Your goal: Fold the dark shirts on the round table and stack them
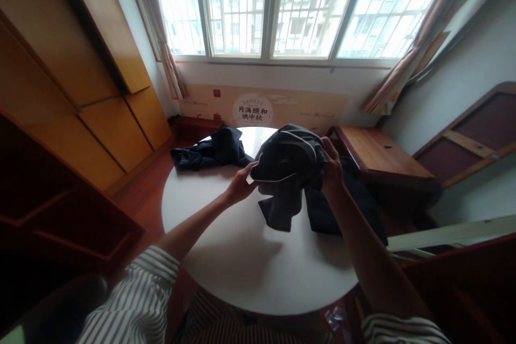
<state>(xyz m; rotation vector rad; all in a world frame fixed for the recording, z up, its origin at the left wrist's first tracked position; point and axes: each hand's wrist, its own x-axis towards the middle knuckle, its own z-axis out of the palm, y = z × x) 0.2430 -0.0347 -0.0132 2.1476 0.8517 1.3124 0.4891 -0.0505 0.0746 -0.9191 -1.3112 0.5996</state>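
Between my two hands a dark garment with white piping (288, 156) is held up, bunched at the top, with a loose part hanging toward the table. My left hand (241, 185) pinches its left edge, fingers closed on the cloth. On the opposite side my right hand (332, 165) grips the cloth, its fingers partly hidden behind the fabric. Beyond my left hand lies a crumpled dark garment (213, 149) on the round white table (226, 258). Another dark cloth (363, 207) lies flat at the table's right side, partly covered by my right forearm.
A wooden cabinet (382, 153) stands behind the table to the right, near a wooden chair back (475, 134). Tall yellow-brown cupboards (105, 123) line the left wall. Barred windows (298, 11) with tied curtains (397, 80) fill the far side.
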